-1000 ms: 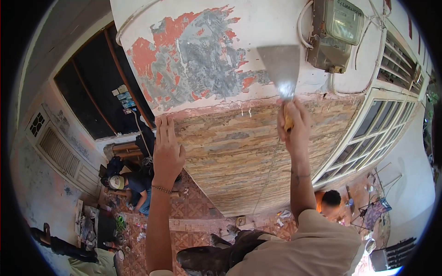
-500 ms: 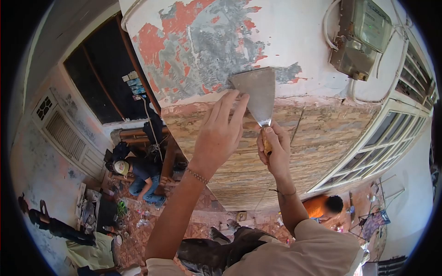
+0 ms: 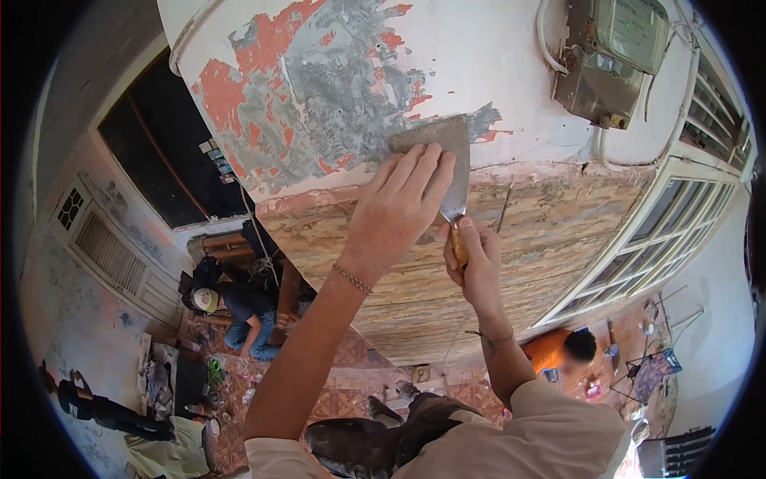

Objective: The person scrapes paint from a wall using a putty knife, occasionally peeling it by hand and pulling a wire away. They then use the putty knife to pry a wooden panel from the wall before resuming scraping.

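My right hand [image 3: 476, 259] is wrapped round the wooden handle of a wide scraper [image 3: 452, 172], whose metal blade lies against the wall. The fingers of my left hand [image 3: 399, 203] are stretched out and rest on the blade's face. Around the blade's top edge, grey filler [image 3: 335, 88] and red patches [image 3: 219, 96] show on the white wall. Just below runs a band of stone-patterned cladding [image 3: 447, 279].
An electric meter box [image 3: 610, 60] hangs at the upper right, above a white-framed window [image 3: 654, 239]. Below are a person in a cap [image 3: 239, 311], a person in orange [image 3: 558, 351], and a person in dark clothes [image 3: 104, 407] at the lower left.
My left hand has moved from the blade's left edge onto its face. The scraper sits slightly further left in view, and the wall has shifted left with the camera.
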### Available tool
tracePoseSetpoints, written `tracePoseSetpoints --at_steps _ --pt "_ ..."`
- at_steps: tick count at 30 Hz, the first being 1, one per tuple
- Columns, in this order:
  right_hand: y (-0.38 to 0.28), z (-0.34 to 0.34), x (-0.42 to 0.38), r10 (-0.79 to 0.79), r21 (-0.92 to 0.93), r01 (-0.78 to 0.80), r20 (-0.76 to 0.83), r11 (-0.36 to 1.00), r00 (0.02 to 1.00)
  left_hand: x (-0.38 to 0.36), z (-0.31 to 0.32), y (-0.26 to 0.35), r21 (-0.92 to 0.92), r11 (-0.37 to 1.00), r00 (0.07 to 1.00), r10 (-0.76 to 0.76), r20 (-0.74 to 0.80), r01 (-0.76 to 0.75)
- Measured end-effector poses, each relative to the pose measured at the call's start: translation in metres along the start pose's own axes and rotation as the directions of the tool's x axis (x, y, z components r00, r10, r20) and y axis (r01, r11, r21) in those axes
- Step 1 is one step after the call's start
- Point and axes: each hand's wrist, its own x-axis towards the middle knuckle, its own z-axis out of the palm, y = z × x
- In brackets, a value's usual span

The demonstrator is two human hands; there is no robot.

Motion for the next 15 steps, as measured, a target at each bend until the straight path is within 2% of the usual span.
tracePoseSetpoints --at_steps 5,15 --pt "-0.007 -0.022 0.002 0.017 -0.105 -0.010 0.066 0.994 0.998 0.002 0.003 0.008 0.129 0.992 0.999 -0.011 -0.046 0.017" --pt "-0.029 -0.037 0.012 0.018 -0.177 0.000 0.101 0.984 0.995 0.008 0.010 0.007 0.141 0.990 0.995 -0.009 -0.100 0.023"
